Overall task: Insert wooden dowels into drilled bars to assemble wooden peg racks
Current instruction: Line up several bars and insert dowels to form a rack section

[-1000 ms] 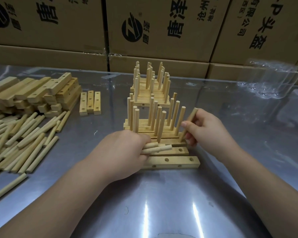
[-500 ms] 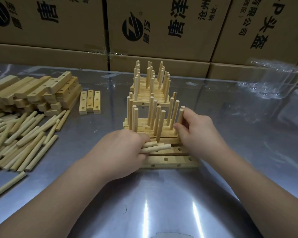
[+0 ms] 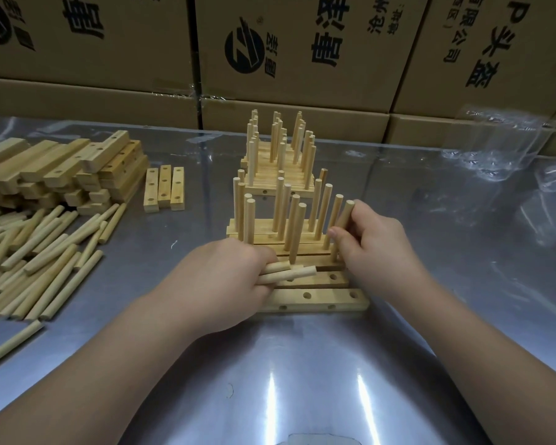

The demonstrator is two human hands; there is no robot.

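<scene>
Right hand [image 3: 379, 248] pinches tilted dowel [image 3: 345, 216] at rack's [image 3: 270, 234] 3 o'clock end; left hand [image 3: 225, 277] grips spare dowels [image 3: 289, 273]. Risk: skewed entry jams.

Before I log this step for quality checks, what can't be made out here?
Head view only.
Held dowels: count hidden inside the left hand.
Nearest bar: left end under that hand.
Upright dowel: seating hidden by the right hand.
Loose dowels: pile cut by the left edge.
</scene>
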